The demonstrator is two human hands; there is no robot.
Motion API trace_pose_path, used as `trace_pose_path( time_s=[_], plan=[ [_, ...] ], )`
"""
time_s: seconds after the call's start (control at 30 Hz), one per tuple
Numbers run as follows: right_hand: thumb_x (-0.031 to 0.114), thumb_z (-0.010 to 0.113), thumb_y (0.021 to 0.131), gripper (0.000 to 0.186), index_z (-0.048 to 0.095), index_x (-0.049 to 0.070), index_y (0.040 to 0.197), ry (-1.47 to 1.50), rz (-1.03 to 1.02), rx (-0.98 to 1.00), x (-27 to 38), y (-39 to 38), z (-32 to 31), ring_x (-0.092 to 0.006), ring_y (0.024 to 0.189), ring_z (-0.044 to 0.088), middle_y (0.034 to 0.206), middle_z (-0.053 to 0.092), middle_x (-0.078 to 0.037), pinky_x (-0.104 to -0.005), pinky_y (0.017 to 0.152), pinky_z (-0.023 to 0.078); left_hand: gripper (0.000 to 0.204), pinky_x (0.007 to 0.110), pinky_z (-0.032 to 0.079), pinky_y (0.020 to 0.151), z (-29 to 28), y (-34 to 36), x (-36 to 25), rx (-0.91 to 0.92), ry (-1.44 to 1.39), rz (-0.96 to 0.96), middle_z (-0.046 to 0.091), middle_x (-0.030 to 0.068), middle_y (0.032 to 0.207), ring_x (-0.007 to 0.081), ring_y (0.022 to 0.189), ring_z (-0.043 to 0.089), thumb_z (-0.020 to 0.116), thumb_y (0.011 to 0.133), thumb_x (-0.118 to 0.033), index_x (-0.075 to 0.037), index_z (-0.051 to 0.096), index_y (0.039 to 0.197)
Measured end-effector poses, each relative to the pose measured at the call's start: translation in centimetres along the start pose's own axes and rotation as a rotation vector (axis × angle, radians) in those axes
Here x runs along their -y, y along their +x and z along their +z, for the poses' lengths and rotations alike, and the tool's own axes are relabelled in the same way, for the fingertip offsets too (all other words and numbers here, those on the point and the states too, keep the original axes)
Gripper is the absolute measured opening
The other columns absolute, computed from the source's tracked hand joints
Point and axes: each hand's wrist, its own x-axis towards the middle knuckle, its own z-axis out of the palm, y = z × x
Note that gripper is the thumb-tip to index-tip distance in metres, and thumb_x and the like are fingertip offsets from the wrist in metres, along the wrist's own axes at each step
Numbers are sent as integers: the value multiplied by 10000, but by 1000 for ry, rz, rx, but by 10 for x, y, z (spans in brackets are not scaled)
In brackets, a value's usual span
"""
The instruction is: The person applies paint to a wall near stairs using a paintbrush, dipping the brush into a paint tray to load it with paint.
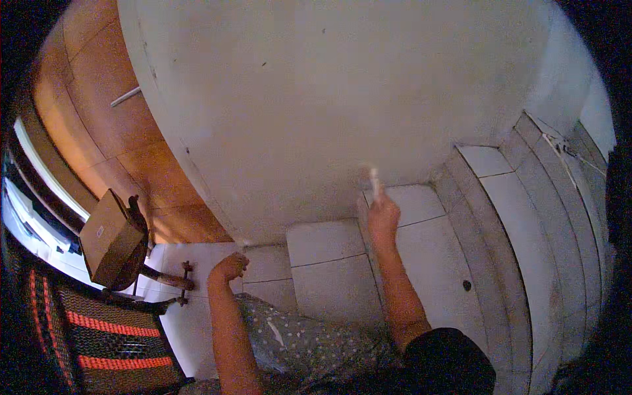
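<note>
A dotted grey cloth (pixel 296 339) lies over the lap, nearest. The right hand (pixel 383 216) has its grip clamped on a small white stick (pixel 374 182) at the wall (pixel 342 99); pressed hard, it may snap. The left hand (pixel 228 266) is fisted, contents unclear.

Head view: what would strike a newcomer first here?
The big pale wall fills the upper picture, and both bare arms reach up to its foot. The right hand holds a small white tool against it; the left hand is closed by the tiles. At left, a cardboard box sits on a stool.
</note>
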Motion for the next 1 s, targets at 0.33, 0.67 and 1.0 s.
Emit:
trace_pose_path(
  time_s=[0.33,0.67,1.0],
  plan=[
    [68,507,773,223,594,20,973,274,82,203,32,-23,56,-366,688,574,723,576,-212,-457,614,445,254,362,494,595,-3,10,-25,45,286,289,593,127,875,218,743,581,535,836,-210,-9,539,991],
    [122,591,758,217,625,-15,923,36,172,54,-1,-7,-1,-308,655,600,689,593,-198,-405,588,458,286,346,487,682,7,24,-6,41,123,278,594,97,849,226,797,559,645,710,-153,-32,544,948],
    [117,577,772,229,597,-38,939,289,358,41,-9,-37,89,-394,736,570,773,588,-222,-448,690,457,284,331,437,515,-1,3,-12,-16,-157,-129,585,74,780,180,616,557,505,840,-314,-47,517,936]
  ],
)
